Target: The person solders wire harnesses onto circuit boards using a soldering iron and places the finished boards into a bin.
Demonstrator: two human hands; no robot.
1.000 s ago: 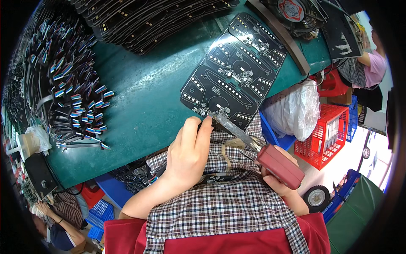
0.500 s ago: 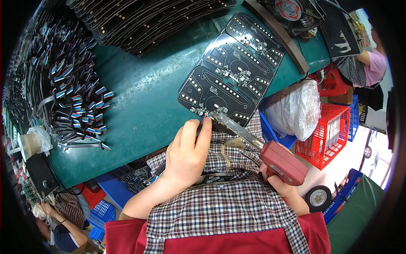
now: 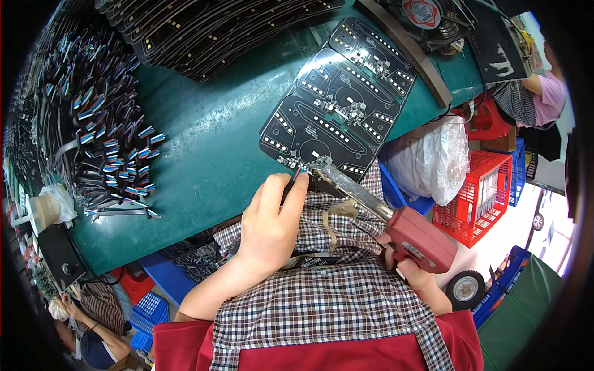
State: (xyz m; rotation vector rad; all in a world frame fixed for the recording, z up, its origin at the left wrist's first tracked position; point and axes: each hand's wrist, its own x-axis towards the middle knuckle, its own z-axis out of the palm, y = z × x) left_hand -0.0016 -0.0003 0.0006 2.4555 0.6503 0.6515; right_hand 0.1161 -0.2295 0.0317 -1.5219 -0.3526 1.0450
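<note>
While the left hand [image 3: 269,226] pinches the coloured wires [image 3: 301,173] against the near edge of the black circuit board [image 3: 337,117] on the counter [image 3: 210,148], the right hand [image 3: 413,272] (wrapped around the red soldering gun [image 3: 417,238]) should touch its tip only briefly.

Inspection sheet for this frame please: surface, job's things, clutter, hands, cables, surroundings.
Surface: green bench top, bare in the middle.
Job's things: black circuit panel at the near edge; red soldering gun, tip at the panel's near corner; coloured wire ends there.
Clutter: stacked black panels at the far side.
Hands: left hand pinches the wire ends; right hand grips the gun.
Cables: bundles of multicoloured leads on the left.
Surroundings: red crate, white plastic bag, blue bins, another person's arm.
</note>
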